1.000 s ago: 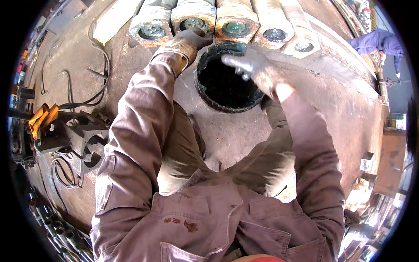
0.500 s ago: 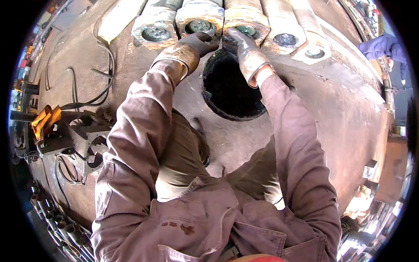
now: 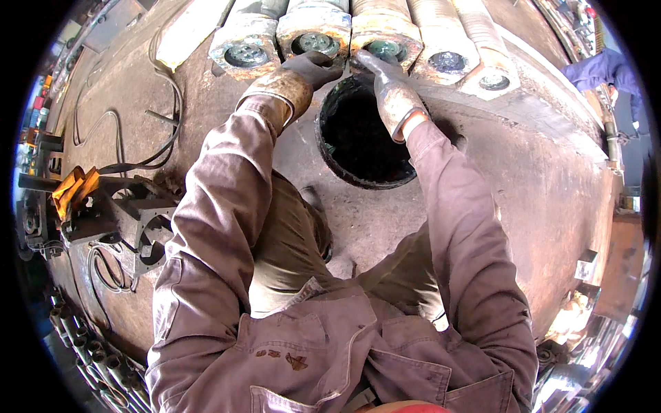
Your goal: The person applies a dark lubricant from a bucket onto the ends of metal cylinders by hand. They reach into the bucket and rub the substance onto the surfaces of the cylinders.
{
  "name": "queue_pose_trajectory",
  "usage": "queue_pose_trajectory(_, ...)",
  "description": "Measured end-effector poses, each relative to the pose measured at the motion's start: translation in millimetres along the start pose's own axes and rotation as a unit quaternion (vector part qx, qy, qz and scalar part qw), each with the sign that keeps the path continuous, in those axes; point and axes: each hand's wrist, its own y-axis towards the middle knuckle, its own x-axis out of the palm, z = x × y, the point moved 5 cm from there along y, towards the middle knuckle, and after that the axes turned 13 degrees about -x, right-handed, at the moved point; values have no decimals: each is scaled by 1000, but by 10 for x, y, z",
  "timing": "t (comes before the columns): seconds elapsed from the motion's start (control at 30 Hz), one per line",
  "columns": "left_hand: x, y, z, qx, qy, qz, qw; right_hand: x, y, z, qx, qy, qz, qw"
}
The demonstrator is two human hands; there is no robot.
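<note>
Several thick cylinders with hexagonal heads lie side by side at the far edge, their round end recesses facing me. In a dark, stained work glove, my left hand is curled at the lower edge of the second hex head. My right hand, also gloved, reaches over the rim of a round black bucket, one finger stretched toward the third hex head. The right hand's other fingers bend under. Both sets of fingertips nearly meet at the gap between these heads; whatever they pinch is hidden.
On the left, black cables run over the floor near a dark metal bracket and an orange-yellow cloth-like piece. Several metal tubes stand at the lower left. Another person's blue sleeve shows at the right edge.
My right hand has drawn slightly toward me, and more of the third hex head's face shows. My left hand has hardly moved.
</note>
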Motion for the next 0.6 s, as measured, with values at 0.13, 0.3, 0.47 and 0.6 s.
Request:
queue_pose_trajectory(0.13, 15, 15, 28, 10, 35, 20, 999, -96, 195, 115, -19, -172, -52, 984)
queue_pose_trajectory(0.3, 55, -38, 178, 9, 75, 19, 997, -316, 450, 368, -72, -207, -101, 970)
queue_pose_trajectory(0.47, 31, -47, 51, 20, 34, 12, 999, -316, 297, 162, 7, -127, -82, 988)
queue_pose_trajectory(0.6, 38, -46, 169, 24, 63, 16, 998, -514, 231, 39, 71, -63, -110, 989)
